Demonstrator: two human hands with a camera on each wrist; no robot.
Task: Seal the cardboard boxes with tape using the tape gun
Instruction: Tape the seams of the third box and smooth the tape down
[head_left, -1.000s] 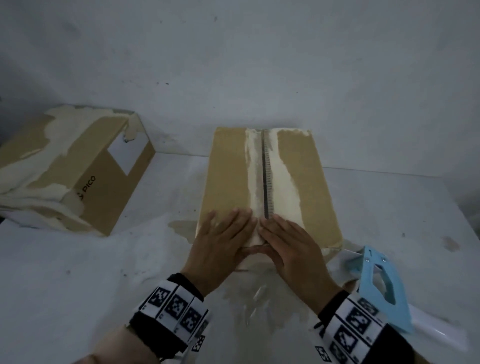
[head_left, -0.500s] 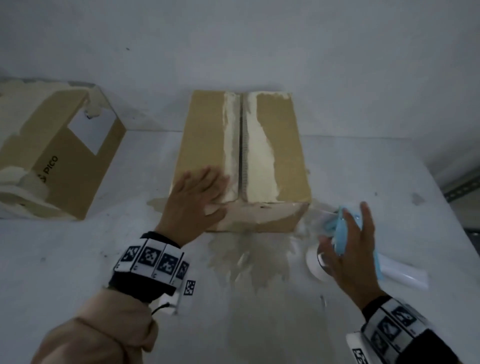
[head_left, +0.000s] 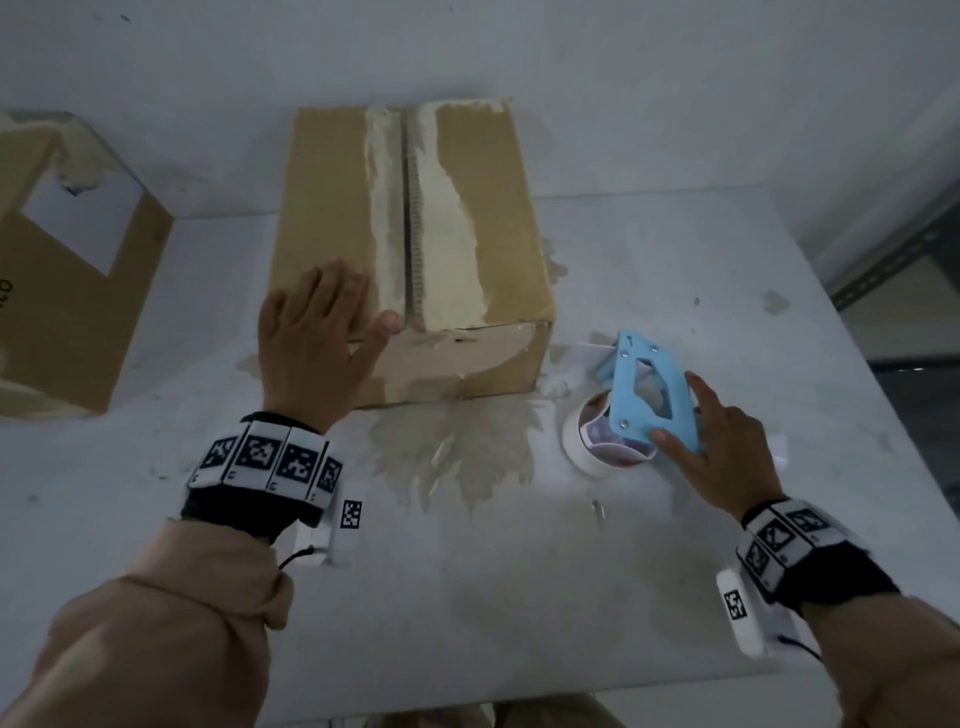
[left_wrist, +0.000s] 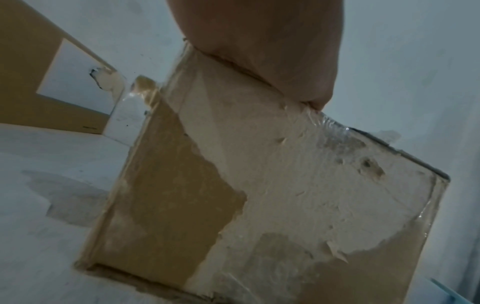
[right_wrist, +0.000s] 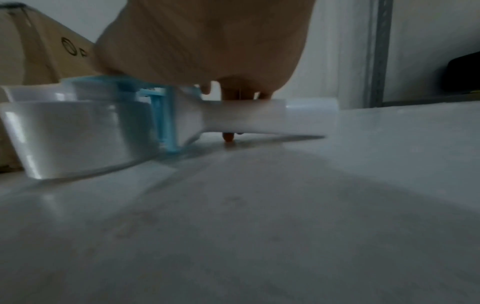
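White table (head_left: 519, 597), stained near the middle. Centre box (head_left: 415, 234) standing on it toward the back, flaps closed, seam running front to back, paper torn pale along it. Second box (head_left: 67, 291) at far left, white label on its side, well apart from the first. Left hand (head_left: 311, 343) flat on the near left corner of the centre box top, fingers (head_left: 332, 280) straight and spread, thumb lying along the front edge. Tape gun (head_left: 649, 395), blue frame with a white roll, lying on the table just right of the centre box's front corner. Right hand (head_left: 722, 447) on the tape gun, thumb on the blue plate's near edge, fingers (head_left: 698, 387) reaching round the far side; seemingly curled under the white handle in the blurred wrist view, grip probably not fully closed.
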